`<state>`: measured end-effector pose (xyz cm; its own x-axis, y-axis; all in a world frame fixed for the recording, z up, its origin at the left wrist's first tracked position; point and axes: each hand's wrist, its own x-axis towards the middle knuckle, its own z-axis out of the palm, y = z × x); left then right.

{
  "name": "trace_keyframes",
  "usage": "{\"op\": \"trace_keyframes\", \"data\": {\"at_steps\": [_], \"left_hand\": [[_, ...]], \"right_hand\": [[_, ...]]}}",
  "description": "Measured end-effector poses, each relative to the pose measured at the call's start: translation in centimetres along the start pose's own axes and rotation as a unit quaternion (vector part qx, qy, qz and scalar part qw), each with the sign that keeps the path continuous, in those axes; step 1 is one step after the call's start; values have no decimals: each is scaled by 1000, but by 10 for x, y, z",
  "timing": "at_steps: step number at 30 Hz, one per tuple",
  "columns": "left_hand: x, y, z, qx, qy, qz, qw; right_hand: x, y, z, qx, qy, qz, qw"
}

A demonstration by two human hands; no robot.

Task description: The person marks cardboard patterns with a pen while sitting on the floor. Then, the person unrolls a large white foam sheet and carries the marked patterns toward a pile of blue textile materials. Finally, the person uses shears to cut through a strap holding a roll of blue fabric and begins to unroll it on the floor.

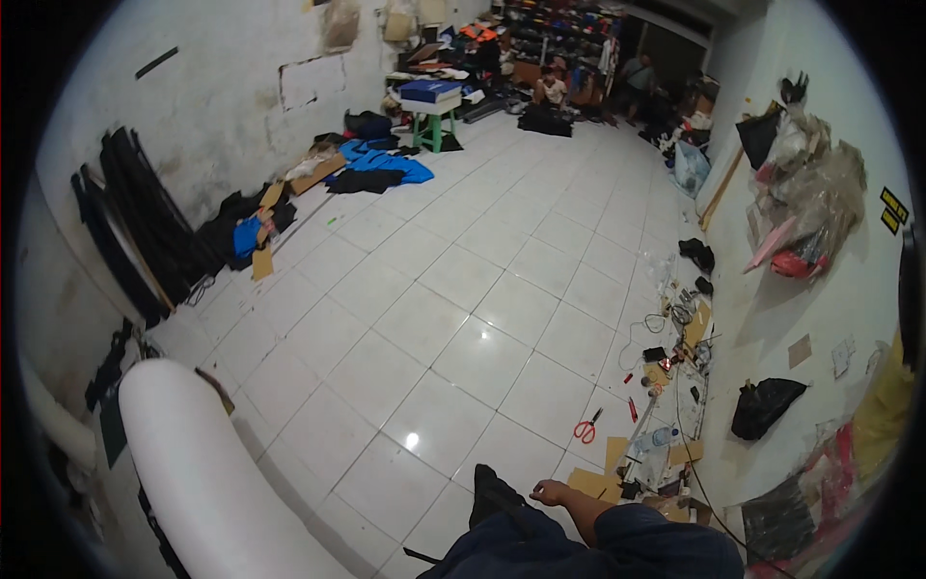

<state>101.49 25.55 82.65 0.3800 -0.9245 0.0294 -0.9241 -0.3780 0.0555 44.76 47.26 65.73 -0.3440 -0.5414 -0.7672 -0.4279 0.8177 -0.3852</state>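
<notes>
One right hand [551, 493] is shown, fingers curled, any pinch indiscernible; ahead of it, red-handled scissors [591, 423] are seen on the floor tiles [526, 425] and could be kicked if the black-clad foot [494, 494] were slid forward carelessly.

- Floor tiles [473, 328]: smooth, glossy
- Roll [198, 439], eight o'clock: smooth, matt
- Wall [227, 87], ten o'clock: rough, matt
- Bags [830, 188], two o'clock: crinkled, glossy plastic
- Bottle [657, 439], four o'clock: clear plastic
- Scissors [590, 424], five o'clock: plastic-looking handles
</notes>
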Motion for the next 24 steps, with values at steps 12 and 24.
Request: {"op": "trace_keyframes", "data": {"at_steps": [12, 24], "left_hand": [[-17, 158, 156, -172, -390, 87, 900], [176, 361, 210, 34, -419, 287, 861]], "right_hand": [[63, 11, -204, 144, 197, 31, 969], [71, 26, -212, 206, 138, 187, 951]]}}
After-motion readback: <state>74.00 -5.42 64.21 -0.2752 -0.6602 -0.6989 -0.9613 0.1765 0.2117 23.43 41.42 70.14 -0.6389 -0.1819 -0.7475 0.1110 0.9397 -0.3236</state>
